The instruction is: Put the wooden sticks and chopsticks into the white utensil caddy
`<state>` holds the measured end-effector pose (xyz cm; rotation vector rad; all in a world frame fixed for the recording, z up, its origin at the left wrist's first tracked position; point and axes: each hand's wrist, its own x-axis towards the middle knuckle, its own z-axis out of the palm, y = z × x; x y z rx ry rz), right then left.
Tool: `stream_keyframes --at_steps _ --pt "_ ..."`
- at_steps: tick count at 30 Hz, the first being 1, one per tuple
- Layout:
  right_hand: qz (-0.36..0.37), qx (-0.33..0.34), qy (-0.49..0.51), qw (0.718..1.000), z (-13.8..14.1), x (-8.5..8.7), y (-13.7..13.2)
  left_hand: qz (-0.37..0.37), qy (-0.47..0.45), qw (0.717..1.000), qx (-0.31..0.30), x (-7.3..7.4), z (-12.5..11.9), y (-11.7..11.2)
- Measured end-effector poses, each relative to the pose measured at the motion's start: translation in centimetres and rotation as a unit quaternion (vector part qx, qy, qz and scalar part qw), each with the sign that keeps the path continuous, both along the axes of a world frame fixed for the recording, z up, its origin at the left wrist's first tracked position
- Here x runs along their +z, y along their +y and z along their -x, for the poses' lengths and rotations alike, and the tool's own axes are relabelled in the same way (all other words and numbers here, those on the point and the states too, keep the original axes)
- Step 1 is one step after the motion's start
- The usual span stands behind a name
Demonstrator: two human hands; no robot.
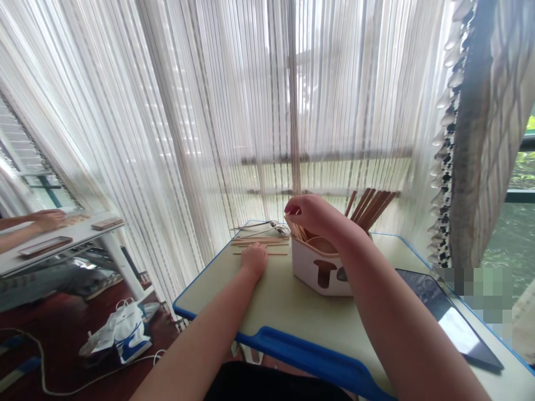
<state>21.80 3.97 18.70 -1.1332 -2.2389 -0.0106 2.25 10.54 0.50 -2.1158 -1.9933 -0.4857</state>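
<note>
On the table, my left hand rests with its fingers closed over a thin wooden stick, whose ends show on both sides. Just beyond it lie several more thin sticks, side by side. My right hand arches over the left end of a white box with brown shapes on its side. Its fingers pinch at the tops of thin sticks standing in the box; the exact grip is partly hidden. Thicker brown sticks stand in the back right of the box, behind my right wrist.
A dark tablet lies at the table's right. Small metal-looking tools lie at the back left. Blue edging borders the table. Curtains hang behind. Another person's hands are at a white table; bags sit on the floor.
</note>
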Motion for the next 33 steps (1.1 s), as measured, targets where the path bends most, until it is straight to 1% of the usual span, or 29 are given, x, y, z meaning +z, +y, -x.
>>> stream_keyframes --at_steps 4,6,9,11,14,16,18,21,23,25,27,31,33 --pt "-0.020 -0.005 0.013 1.000 -0.1 0.2 -0.2 0.009 0.008 0.999 -0.038 -0.1 0.0 0.0" --pt "-0.033 -0.009 0.016 0.999 -0.1 0.4 -0.4 -0.025 -0.005 0.997 -0.067 -0.1 0.1 0.0" --pt "-0.040 -0.009 0.016 0.999 -0.2 0.6 -0.7 -0.121 -0.046 0.986 -0.109 0.0 0.0 0.0" --pt "-0.034 -0.009 0.011 0.999 -0.2 0.7 -0.9 -0.198 -0.090 0.967 -0.135 0.2 -0.1 -0.2" --pt "0.004 -0.007 -0.020 1.000 -0.1 0.6 -1.2 -0.293 -0.156 0.927 -0.176 0.5 -0.2 -0.5" --pt "0.024 0.000 -0.042 0.999 0.3 0.4 -1.4 -0.330 -0.188 0.904 -0.196 0.7 -0.3 -0.8" --pt "0.015 0.015 -0.047 0.999 0.8 0.2 -1.6 -0.356 -0.212 0.887 -0.204 0.8 -0.2 -1.0" --pt "-0.013 0.030 -0.054 0.998 1.7 -0.2 -1.8 -0.388 -0.228 0.868 -0.211 1.0 -0.1 -1.4" --pt "-0.008 0.010 -0.081 0.997 2.0 -0.5 -1.7 -0.398 -0.227 0.861 -0.220 1.1 -0.1 -1.8" --pt "0.005 -0.017 -0.107 0.994 2.2 -0.8 -1.3 -0.398 -0.219 0.859 -0.234 1.3 -0.1 -2.2" --pt "0.016 -0.026 -0.124 0.992 2.2 -1.0 -0.9 -0.400 -0.209 0.858 -0.247 1.5 -0.2 -2.6" --pt "0.032 -0.011 -0.137 0.990 2.4 -0.8 -0.9 -0.405 -0.196 0.853 -0.264 1.7 -0.3 -3.0" --pt "0.049 -0.006 -0.135 0.990 2.3 -0.4 -1.3 -0.403 -0.194 0.856 -0.260 1.6 -0.4 -3.0"
